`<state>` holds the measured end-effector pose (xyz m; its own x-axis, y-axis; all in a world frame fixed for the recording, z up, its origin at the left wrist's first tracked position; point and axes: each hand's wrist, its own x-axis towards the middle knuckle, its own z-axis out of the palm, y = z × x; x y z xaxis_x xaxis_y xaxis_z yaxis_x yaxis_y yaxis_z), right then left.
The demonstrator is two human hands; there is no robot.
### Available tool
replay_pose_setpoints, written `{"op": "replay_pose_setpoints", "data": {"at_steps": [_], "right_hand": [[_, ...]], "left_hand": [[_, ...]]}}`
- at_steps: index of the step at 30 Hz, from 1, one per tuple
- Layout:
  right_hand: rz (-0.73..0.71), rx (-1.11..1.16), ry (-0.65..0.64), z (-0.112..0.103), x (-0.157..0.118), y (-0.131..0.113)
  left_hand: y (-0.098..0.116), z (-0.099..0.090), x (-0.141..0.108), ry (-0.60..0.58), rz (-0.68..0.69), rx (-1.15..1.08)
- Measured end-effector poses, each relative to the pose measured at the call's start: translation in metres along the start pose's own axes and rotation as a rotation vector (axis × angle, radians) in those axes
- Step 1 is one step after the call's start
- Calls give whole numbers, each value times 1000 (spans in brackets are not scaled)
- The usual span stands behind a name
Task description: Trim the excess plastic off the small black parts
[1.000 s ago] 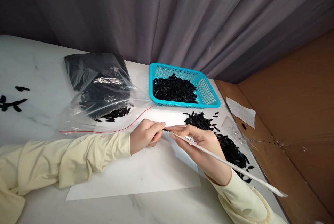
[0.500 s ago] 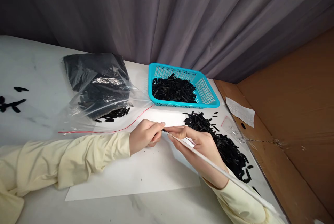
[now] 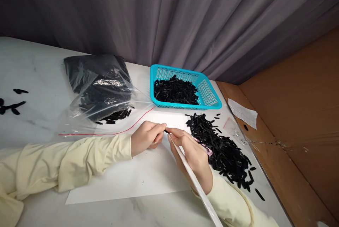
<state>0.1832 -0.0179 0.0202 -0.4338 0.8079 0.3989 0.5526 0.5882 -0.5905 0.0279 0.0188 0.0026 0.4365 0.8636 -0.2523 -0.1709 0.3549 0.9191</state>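
Observation:
My left hand [image 3: 147,135] is closed, its thumb and finger pinching a small black strip-like piece [image 3: 166,131]. Against it meet the fingertips of my right hand [image 3: 193,151], also closed. From behind that hand juts the pink end of a small slim tool [image 3: 208,150]; its tip is hidden by the fingers. A long white band [image 3: 196,181] runs from the right fingertips toward the bottom edge; whether it is held or only passes in front, I cannot tell. Beneath both hands lies a white sheet of paper [image 3: 127,181].
A blue basket [image 3: 182,106] with many black pieces stands at the back. Right of my right hand spreads a loose black pile [image 3: 225,153]. To the left lies a clear zip bag [image 3: 106,82] of black pieces. A paper slip [image 3: 242,112] rests by the cardboard wall [image 3: 296,114].
My right hand has turned at the wrist, its forearm swinging left and down, so the pink tool end now shows. The white band has swung left and steeper. My left hand stays put.

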Motion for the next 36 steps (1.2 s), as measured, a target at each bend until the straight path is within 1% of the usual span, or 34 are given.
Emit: {"op": "replay_pose_setpoints", "data": {"at_steps": [6,9,15,17,18,20,21,22,23,24,25,28,31,34,36], "right_hand": [[113,33,84,-3,5,-8],[166,53,96,-5,9,-10],[197,45,163,-17,13,-8],[208,32,177,-23,13,-5],[206,26,177,-26,12,-2],[163,-8,141,-29,7,4],[113,-39,107,-29,3,7],[55,-83,69,-28,-1,11],[-9,-134,25,-26,-5,14],[-70,-188,-13,-22,-9,16],[-120,-244,-45,-18,-13,18],[-231,-395,-81,-8,-19,18],[-290,-441,-67,-7,-20,18],[-249,-363,-18,-15,-21,21],[-195,-280,49,-23,-22,23]], "left_hand": [[-2,-1,-1,4,10,7],[-2,-2,0,-3,19,5],[-5,-1,-1,-9,48,71],[-1,-1,-2,-7,64,103],[3,-1,-2,7,103,148],[18,-3,1,65,253,351],[29,-4,5,108,380,553],[40,-5,10,131,471,764],[52,-5,17,154,514,962],[63,-5,26,190,502,1132],[73,-5,35,228,454,1270],[90,-3,62,282,416,1335],[93,-2,80,338,376,1346],[96,-3,86,367,358,1316],[98,0,83,362,362,1269]]}}
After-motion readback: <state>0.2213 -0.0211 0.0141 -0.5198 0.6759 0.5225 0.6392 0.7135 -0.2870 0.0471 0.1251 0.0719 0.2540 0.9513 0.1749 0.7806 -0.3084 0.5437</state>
